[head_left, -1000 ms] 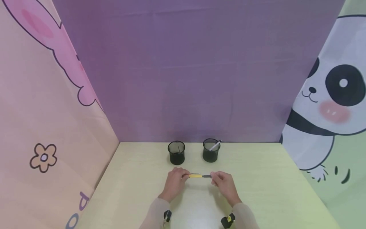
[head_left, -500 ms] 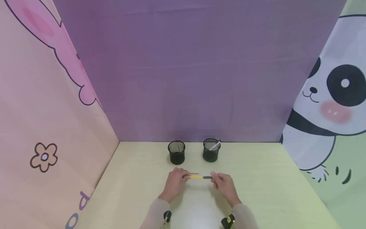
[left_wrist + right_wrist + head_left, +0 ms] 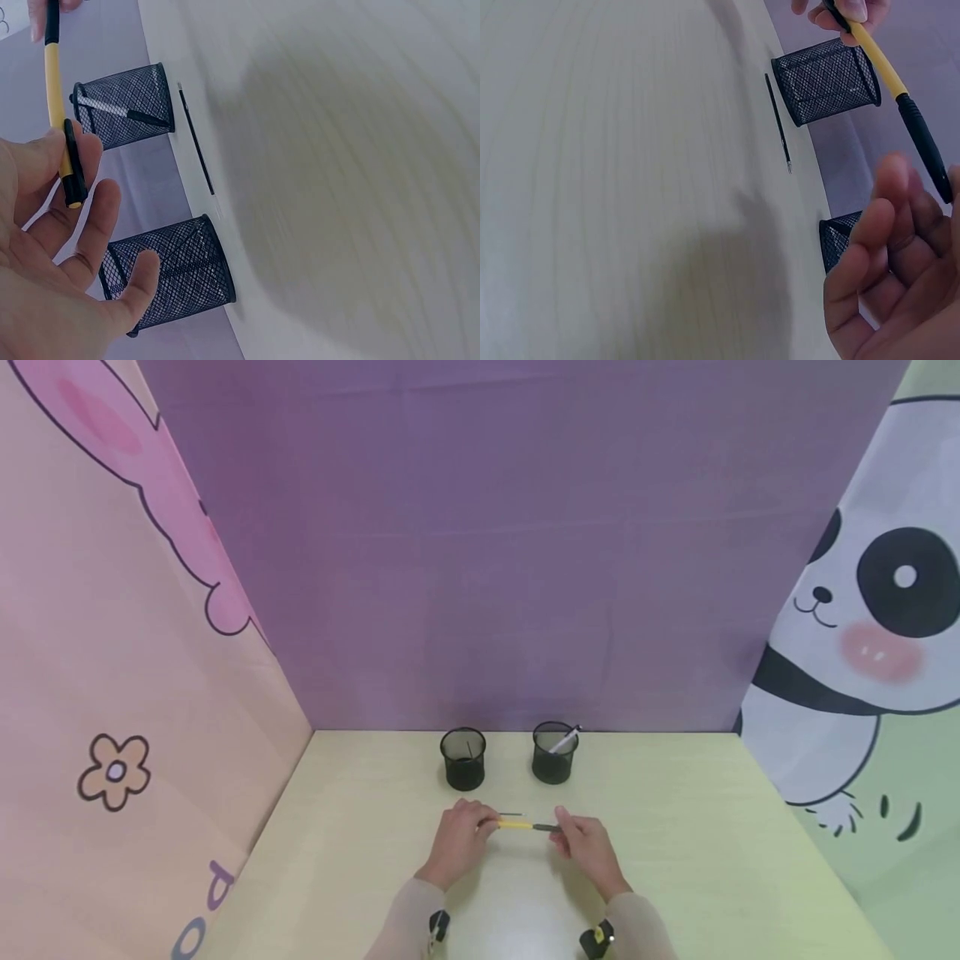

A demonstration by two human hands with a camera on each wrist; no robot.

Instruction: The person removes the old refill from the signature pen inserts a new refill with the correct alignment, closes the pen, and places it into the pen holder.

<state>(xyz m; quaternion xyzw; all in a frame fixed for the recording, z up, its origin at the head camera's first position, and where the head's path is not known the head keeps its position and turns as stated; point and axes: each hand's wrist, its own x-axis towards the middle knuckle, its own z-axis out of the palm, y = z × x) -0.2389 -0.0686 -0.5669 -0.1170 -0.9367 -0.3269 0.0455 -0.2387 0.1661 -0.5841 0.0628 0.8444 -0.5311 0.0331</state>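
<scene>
A yellow and black pen (image 3: 516,825) is held level above the table between both hands. My left hand (image 3: 459,839) pinches its yellow barrel near the black clip end, with the other fingers spread, as the left wrist view shows. At the pen's dark grip (image 3: 922,139) is my right hand (image 3: 591,852), thumb raised on one side of the tip and curled fingers on the other. A thin dark pen refill (image 3: 196,139) with a pale tip lies on the table beyond the pen.
Two black mesh pen cups stand at the back: the left cup (image 3: 464,772) has a thin dark stick inside, the right cup (image 3: 552,768) has a white pen (image 3: 564,741) leaning in it. The pale table (image 3: 675,827) meets a purple backdrop (image 3: 517,568) and printed side panels.
The right thumb has shifted upward and the right fingers have rolled around the pen's grip end. The pen's right end dips slightly lower. The left hand stays in place.
</scene>
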